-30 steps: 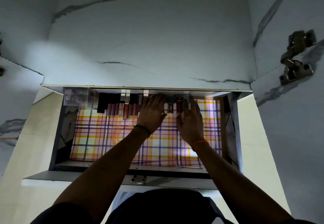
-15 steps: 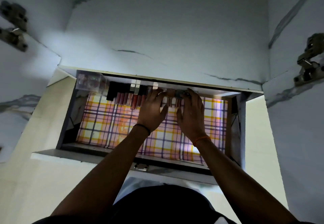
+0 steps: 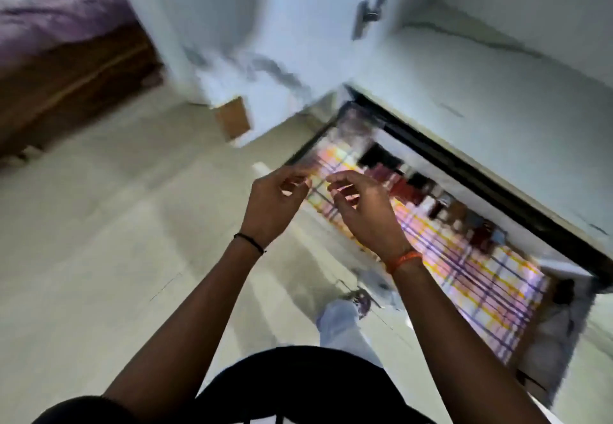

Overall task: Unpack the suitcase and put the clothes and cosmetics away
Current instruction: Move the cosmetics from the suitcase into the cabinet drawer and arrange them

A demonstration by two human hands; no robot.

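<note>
Empty, loosely curled left hand and right hand are hovering beside the plaid-lined drawer of cosmetics tubes, likely needing the next item.

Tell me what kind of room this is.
Probably a bedroom: a bed with a purple cover at upper left, a marble-look wardrobe, and its open drawer lined with plaid paper, holding a row of cosmetics.

- The open drawer lies to the right, with a lining sheet on its bottom.
- A row of cosmetics stands along the drawer's back edge, on the sheet.
- The hands, left and right, are side by side in front of the drawer's left end.
- A bed stands far left, on the floor.
</note>
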